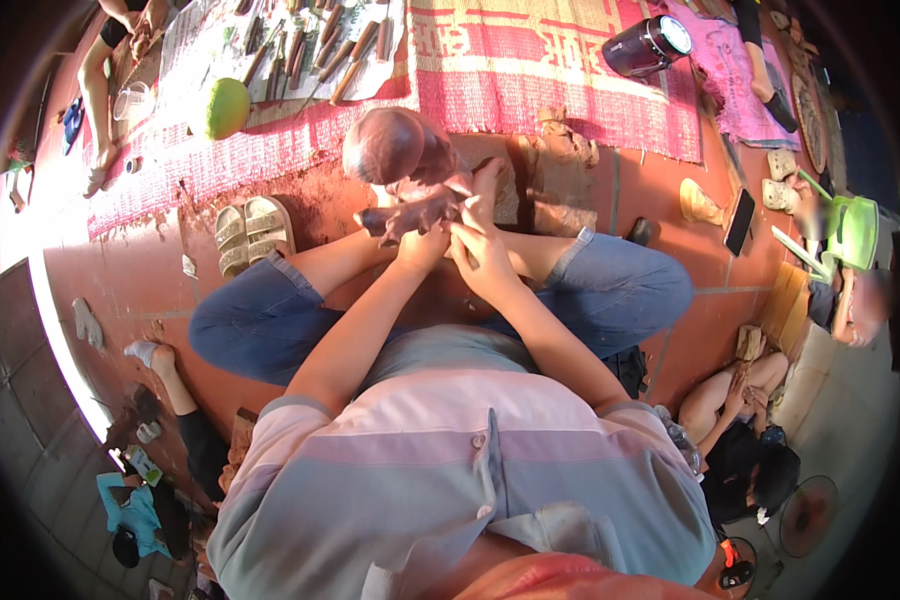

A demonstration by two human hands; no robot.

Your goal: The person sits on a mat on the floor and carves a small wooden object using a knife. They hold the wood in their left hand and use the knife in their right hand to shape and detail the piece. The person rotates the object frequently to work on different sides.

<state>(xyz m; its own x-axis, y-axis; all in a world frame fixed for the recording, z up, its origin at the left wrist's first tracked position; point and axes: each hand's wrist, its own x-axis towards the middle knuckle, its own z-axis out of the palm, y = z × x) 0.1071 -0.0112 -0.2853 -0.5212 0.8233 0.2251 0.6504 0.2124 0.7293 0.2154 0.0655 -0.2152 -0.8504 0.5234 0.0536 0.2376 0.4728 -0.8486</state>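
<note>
A reddish-brown carved wooden figure (400, 150) stands in front of my crossed legs, with a large rounded top and a knobbly, branching lower part. My left hand (425, 247) is closed at the near end of that lower part. Close beside it, my right hand (480, 255) has its fingers bent and pressed together against the same end of the carving. Whether a small tool sits in those right fingers is too small to tell. My bare foot (487, 185) shows just right of the figure.
Several wooden-handled carving tools (320, 50) lie on paper upon a red woven mat (560, 95). Near them are a green round fruit (227, 108) and a black cylinder with a bright end (647, 47). Sandals (255, 235), wood blocks (560, 180) and a phone (739, 222) surround me; other people sit nearby.
</note>
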